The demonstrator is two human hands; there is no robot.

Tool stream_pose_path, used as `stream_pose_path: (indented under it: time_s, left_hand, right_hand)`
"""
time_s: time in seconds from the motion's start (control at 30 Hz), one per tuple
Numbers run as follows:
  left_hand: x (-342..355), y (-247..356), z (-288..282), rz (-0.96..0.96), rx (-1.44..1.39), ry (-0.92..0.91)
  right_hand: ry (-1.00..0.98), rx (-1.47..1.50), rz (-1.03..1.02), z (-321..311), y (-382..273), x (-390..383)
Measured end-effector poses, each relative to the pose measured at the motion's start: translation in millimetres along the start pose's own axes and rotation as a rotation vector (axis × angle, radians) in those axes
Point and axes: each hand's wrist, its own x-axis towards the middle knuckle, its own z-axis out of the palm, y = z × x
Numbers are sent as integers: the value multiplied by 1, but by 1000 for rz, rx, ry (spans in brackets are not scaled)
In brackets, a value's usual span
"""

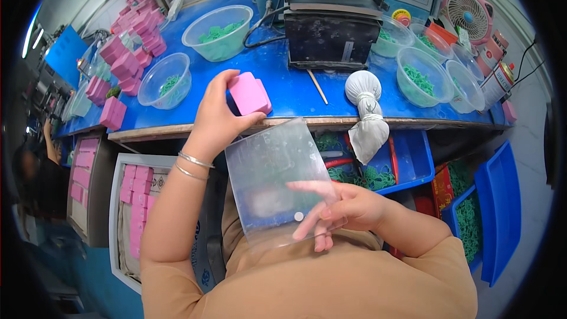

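My left hand (215, 109) grips a pink block (251, 93) with rounded corners between thumb and fingers, at the front edge of the blue tabletop. A second pink layer shows beneath it; whether it is a separate piece I cannot tell. In front of my body, my right hand (348, 210) holds a clear, smudged plastic sheet (274, 159) by its lower right side, tilted, with its upper edge near the table edge. Some right fingers show through the plastic. A small white disc (299, 217) shows on or behind the sheet.
Clear bowls (217, 32) with green bands stand left and right of a black machine (331, 38). A wooden stick (318, 87) and a tied white cloth bundle (366, 100) lie before it. Pink blocks (125, 66) are piled at left; a box (115, 207) and blue trays (413, 156) sit below.
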Motion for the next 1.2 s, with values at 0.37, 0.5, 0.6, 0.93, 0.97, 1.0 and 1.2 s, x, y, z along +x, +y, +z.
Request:
stream_pose_path:
  time_s: [0.37,0.5,0.6,0.93,0.97,1.0,1.2]
  left_hand:
    - [-75,68,-12,555,149,158]
    - [-89,67,-10,636,174,281]
    - [-93,67,-10,672,182,298]
    - [-81,69,2,327,200,154]
    - [-78,60,5,289,89,211]
    - [-76,46,8,253,-23,267]
    - [-30,16,14,199,276,359]
  right_hand:
    - [92,-505,-196,-13,18,2]
    - [92,-527,-230,-7,25,0]
    - [87,-608,-196,-13,31,-1]
    - [160,-441,-52,0,12,-12]
    - [178,-307,9,2,6,-16]
    - [177,-320,5,3,1,-22]
    - [41,27,-315,36,-60,-49]
